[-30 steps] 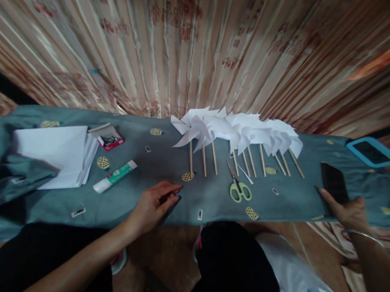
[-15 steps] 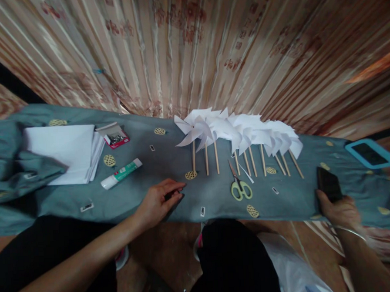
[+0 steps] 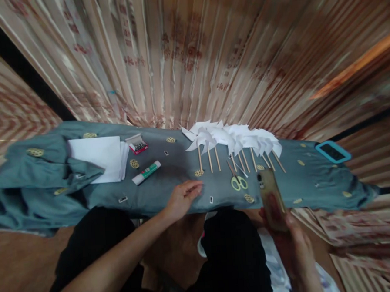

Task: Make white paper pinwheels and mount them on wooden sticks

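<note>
My right hand (image 3: 296,241) is wrapped round the lower end of a smartphone (image 3: 272,198) in a clear, yellowish case. The phone is raised and tilted at the table's front edge, its camera side facing me. My left hand (image 3: 184,199) rests near the front of the table with loosely bent fingers, nothing visible in it. Beyond the hands lies a row of white paper pinwheels (image 3: 210,138) on wooden sticks, overlapping one another. Green-handled scissors (image 3: 239,183) lie between the hands, just below the sticks.
A glue stick (image 3: 146,173), an open red box of small metal pins (image 3: 138,144) and a stack of white paper (image 3: 97,157) lie to the left. A blue-framed tablet (image 3: 333,152) is at the far right. Greenish cloth (image 3: 179,164) covers the narrow table; a curtain (image 3: 190,54) hangs behind.
My right hand has lifted the phone and brought it left from the table's right end, turning its back toward me. The view has shifted; my left hand stays near the front edge.
</note>
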Tool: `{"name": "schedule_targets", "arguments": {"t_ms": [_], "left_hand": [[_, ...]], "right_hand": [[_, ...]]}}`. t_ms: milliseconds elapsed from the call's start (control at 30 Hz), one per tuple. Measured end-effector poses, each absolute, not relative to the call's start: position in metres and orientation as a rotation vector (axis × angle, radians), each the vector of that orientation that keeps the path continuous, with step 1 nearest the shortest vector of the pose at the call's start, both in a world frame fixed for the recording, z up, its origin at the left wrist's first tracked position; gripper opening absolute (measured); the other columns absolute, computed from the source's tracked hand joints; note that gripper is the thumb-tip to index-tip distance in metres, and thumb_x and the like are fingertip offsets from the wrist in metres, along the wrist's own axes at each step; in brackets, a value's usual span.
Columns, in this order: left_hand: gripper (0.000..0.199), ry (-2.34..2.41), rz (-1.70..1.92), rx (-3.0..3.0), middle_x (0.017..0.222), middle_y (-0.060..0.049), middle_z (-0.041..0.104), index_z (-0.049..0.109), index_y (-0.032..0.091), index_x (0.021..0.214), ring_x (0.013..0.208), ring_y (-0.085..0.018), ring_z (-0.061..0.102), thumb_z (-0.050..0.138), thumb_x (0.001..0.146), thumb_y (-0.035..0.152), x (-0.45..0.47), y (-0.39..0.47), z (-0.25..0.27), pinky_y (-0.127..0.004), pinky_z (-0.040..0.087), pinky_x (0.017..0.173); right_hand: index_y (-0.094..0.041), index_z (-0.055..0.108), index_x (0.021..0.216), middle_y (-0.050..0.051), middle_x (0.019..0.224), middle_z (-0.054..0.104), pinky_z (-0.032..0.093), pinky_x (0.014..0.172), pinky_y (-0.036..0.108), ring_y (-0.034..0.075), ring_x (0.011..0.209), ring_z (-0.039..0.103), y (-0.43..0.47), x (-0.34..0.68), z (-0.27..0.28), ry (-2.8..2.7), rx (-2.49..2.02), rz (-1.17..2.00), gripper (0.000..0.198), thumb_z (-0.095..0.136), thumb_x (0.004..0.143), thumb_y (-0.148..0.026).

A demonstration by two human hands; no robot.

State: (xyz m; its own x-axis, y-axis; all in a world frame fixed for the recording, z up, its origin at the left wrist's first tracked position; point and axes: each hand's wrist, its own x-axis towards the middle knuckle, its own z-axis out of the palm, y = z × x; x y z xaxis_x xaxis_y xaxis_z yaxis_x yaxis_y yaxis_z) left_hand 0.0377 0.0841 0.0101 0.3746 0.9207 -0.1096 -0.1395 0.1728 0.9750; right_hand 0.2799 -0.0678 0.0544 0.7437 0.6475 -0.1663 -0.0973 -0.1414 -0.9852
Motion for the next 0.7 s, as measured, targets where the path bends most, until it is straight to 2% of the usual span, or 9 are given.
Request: {"name": "schedule_targets", "arguments": {"t_ms": [100,167,267,333,467,600,700], "left_hand": [[0.037,0.806,0.889,0.944,0.089,-0.009,0.076,0.076,0.017,0.093,0.075,-0.019,0.069,0.078,0.068,0.045,0.040,0.079,0.024,-0.032,0.054,0.074],[0.043,0.785,0.922,0.834,0.094,-0.010,0.075,0.075,0.016,0.095,0.079,-0.020,0.070,0.080,0.066,0.046,0.038,0.080,0.035,-0.032,0.055,0.074],[0.054,0.763,1.030,0.686,0.107,-0.009,0.073,0.069,0.019,0.112,0.093,-0.023,0.069,0.078,0.069,0.049,0.031,0.087,0.050,-0.032,0.055,0.078],[0.060,0.722,1.122,0.621,0.116,-0.007,0.071,0.064,0.022,0.121,0.101,-0.023,0.067,0.075,0.071,0.053,0.025,0.094,0.057,-0.033,0.055,0.083],[0.055,0.649,1.277,0.557,0.117,-0.006,0.071,0.066,0.020,0.119,0.114,-0.025,0.063,0.069,0.076,0.056,0.012,0.104,0.068,-0.034,0.050,0.095],[0.052,0.667,1.270,0.534,0.111,-0.006,0.074,0.068,0.018,0.117,0.118,-0.026,0.061,0.064,0.081,0.056,0.001,0.107,0.072,-0.035,0.048,0.100],[0.053,0.733,1.245,0.520,0.109,-0.006,0.074,0.067,0.018,0.117,0.116,-0.026,0.062,0.063,0.081,0.057,-0.005,0.111,0.070,-0.035,0.049,0.098]], "right_hand": [[-0.025,0.065,0.117,0.007,0.112,0.074,0.055,0.092,0.045,0.025,0.097,0.072,-0.041,0.221,0.064,-0.486,-1.434,0.868,0.048,0.070,0.075,-0.047],[-0.023,0.060,0.125,0.008,0.107,0.075,0.052,0.095,0.046,0.025,0.098,0.071,-0.015,0.191,0.068,-0.606,-1.398,0.904,0.055,0.072,0.076,-0.045],[-0.019,0.051,0.134,0.011,0.115,0.072,0.049,0.100,0.046,0.025,0.106,0.068,0.026,0.154,0.069,-0.849,-1.358,0.945,0.063,0.068,0.080,-0.047],[-0.018,0.046,0.139,0.013,0.130,0.064,0.045,0.105,0.044,0.026,0.122,0.059,0.048,0.133,0.068,-1.025,-1.381,0.831,0.069,0.068,0.080,-0.048],[-0.015,0.035,0.147,0.017,0.148,0.047,0.035,0.114,0.046,0.028,0.138,0.044,0.067,0.101,0.059,-1.380,-1.492,0.625,0.078,0.064,0.083,-0.048],[-0.012,0.032,0.148,0.020,0.152,0.041,0.030,0.117,0.051,0.030,0.143,0.035,0.062,0.085,0.044,-1.506,-1.522,0.491,0.077,0.059,0.086,-0.048],[-0.013,0.032,0.148,0.019,0.153,0.039,0.030,0.117,0.052,0.030,0.144,0.034,0.057,0.084,0.037,-1.489,-1.478,0.553,0.078,0.060,0.086,-0.050]]}}
